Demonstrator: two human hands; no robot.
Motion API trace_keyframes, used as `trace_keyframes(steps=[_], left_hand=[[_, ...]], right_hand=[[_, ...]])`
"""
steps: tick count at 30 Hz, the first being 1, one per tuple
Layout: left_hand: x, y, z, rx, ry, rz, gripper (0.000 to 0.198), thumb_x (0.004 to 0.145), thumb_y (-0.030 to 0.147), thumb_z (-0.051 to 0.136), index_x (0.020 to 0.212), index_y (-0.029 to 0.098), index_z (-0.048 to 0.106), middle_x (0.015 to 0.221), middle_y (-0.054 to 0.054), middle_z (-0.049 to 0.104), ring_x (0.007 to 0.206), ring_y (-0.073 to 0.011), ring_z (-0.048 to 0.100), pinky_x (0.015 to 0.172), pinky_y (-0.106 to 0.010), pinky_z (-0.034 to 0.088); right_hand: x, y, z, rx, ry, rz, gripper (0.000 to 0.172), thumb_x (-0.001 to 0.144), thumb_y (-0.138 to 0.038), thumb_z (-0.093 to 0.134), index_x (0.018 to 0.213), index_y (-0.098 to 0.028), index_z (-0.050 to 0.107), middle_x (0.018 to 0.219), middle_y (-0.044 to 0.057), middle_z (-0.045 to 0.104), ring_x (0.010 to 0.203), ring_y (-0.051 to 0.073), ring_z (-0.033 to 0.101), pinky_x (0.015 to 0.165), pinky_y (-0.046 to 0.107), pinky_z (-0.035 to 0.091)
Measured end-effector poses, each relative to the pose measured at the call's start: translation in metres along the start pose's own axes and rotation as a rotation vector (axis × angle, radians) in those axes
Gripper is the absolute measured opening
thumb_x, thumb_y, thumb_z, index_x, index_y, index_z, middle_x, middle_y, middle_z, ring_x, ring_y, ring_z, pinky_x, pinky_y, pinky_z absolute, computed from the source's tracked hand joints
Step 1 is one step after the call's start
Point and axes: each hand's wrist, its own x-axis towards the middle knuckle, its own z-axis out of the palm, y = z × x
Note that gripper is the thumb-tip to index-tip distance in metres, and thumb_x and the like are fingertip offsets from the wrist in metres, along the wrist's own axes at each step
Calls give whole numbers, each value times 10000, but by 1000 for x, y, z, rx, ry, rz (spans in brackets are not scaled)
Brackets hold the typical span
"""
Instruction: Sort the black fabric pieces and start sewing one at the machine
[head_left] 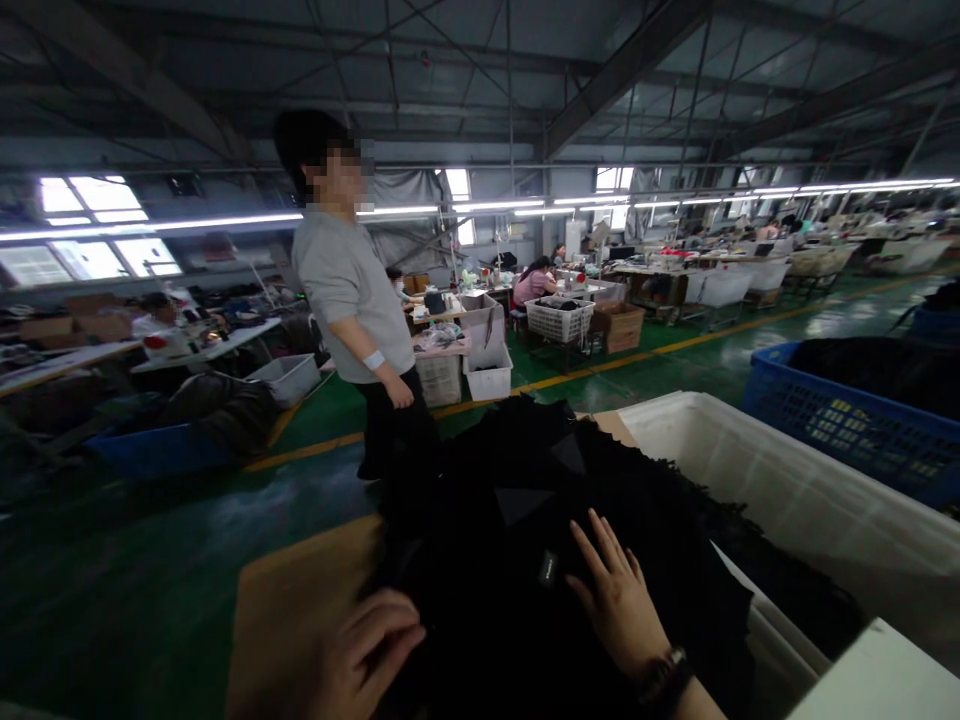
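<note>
A heap of black fabric pieces lies in front of me on a brown board. My right hand rests flat on the heap with its fingers spread, and a dark bracelet circles its wrist. Just left of those fingertips, a small dark label with pale lettering shows on the cloth. My left hand, a little blurred, is at the near left edge of the fabric. Its fingers are curled, with thumb and forefinger close together; whatever may be between them cannot be made out.
The brown board juts out at left. To the right stand a large white bin holding black cloth and a blue basket. Beyond the heap, a person in a grey top stands on the green floor. Sewing stations line the background.
</note>
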Motion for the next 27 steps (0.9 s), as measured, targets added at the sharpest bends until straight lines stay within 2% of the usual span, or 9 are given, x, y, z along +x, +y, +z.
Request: trace_keyframes(steps=[2,5,7,9,12,17,21,25,27], left_hand=[[40,10,-5,48,108,30,126,823,196,507,930,216,571,900,-23,610,822,-141,591,748,-230,493],[93,12,17,136,13,47,538,723,58,558,1210,253,442,1168,-54,499,990,-186,527,881,-350,460],[119,8,37,155,-69,97,612,647,-45,524,1183,249,486,1178,-59,482,973,-186,524,870,-362,462],[135,2,51,127,-111,117,516,616,-86,474,1023,204,603,1080,-60,531,946,-186,528,856,-352,459],[146,-4,54,-15,-105,68,374,639,-76,436,826,165,653,941,-52,573,902,-171,542,830,-311,455],[154,-2,51,-273,-68,-37,291,679,-6,476,862,164,626,880,-31,589,719,-119,558,677,-228,459],[158,3,49,-319,-41,-137,172,751,54,465,693,137,605,701,-23,589,674,-129,553,619,-217,430],[155,11,26,-423,-328,11,176,814,152,482,715,130,625,751,-35,608,697,-129,566,642,-212,434],[156,11,17,-454,-352,70,202,848,187,454,777,137,636,809,-40,614,742,-128,572,686,-216,441]], right_hand=[[-1,-3,1,-20,40,23,568,828,-323,469,1350,-272,249,1433,96,191,1283,279,232,903,506,368],[-1,-3,1,-52,55,24,557,833,-348,456,1346,-264,258,1418,106,230,1268,283,268,880,519,381],[-1,1,0,-68,37,10,526,840,-345,433,1337,-273,276,1402,101,273,1253,282,301,853,526,397],[-1,5,-2,-79,27,-2,485,850,-316,402,1324,-285,304,1381,93,319,1229,283,345,830,535,410],[4,6,-9,-55,95,-42,451,855,-255,378,1304,-258,345,1337,104,388,1185,275,409,853,528,406],[39,-19,-24,135,277,-175,503,839,-147,400,1326,-173,278,1345,137,357,1246,251,318,966,493,330],[71,-38,-27,301,257,-215,404,834,-130,415,1234,-164,366,1104,113,567,1026,220,532,953,521,330],[80,-41,-31,373,220,-296,281,779,-60,399,999,-200,504,827,17,611,763,149,584,913,461,385],[77,-39,-33,418,209,-364,345,707,-2,373,951,-201,513,808,7,599,761,142,574,913,457,380]])
